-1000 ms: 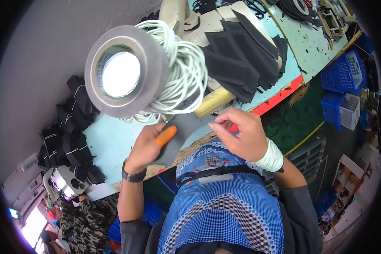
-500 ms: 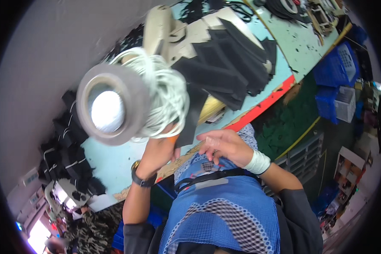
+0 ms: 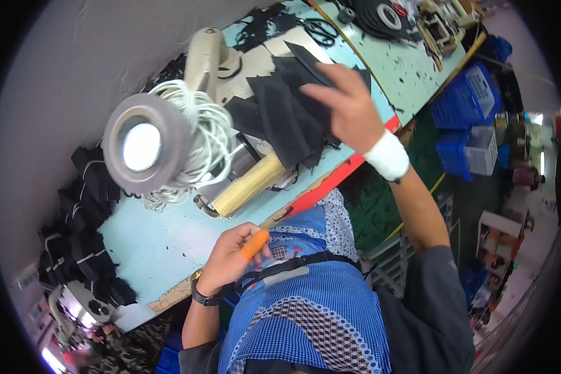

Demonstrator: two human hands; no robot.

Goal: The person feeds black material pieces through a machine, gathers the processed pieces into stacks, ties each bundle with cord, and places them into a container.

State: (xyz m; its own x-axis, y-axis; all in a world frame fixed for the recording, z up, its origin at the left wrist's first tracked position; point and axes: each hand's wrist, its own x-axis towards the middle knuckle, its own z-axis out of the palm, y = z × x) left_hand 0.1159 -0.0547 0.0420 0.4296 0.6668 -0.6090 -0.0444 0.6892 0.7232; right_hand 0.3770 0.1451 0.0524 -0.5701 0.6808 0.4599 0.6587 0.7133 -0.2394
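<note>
My right hand (image 3: 349, 112), with a white wrap (image 3: 388, 156) round its wrist, reaches over a pile of black fabric pieces (image 3: 287, 118). Its fingers are stretched out and apart, and it grips nothing. Near the table's front edge is my left hand (image 3: 227, 258), an orange finger cover (image 3: 255, 244) on one digit. Its fingers bend loosely, with nothing seen in them. Between the hands a pale yellow ribbed cylinder (image 3: 249, 185) lies on the light blue table (image 3: 149, 240). Part of the fabric pile is hidden behind my right hand.
A grey tape roll (image 3: 112, 146) and a bundle of white cord (image 3: 199, 134) stand high at left, blocking part of the table. Behind is a cream machine (image 3: 204, 59). Scissors (image 3: 320, 31) lie at the back. Tied black bundles (image 3: 84, 218) sit left; blue crates (image 3: 467, 103) stand right.
My right hand has moved up and away from my body to the black fabric. My left hand has drawn back toward the table edge; the black piece beside it is gone from there.
</note>
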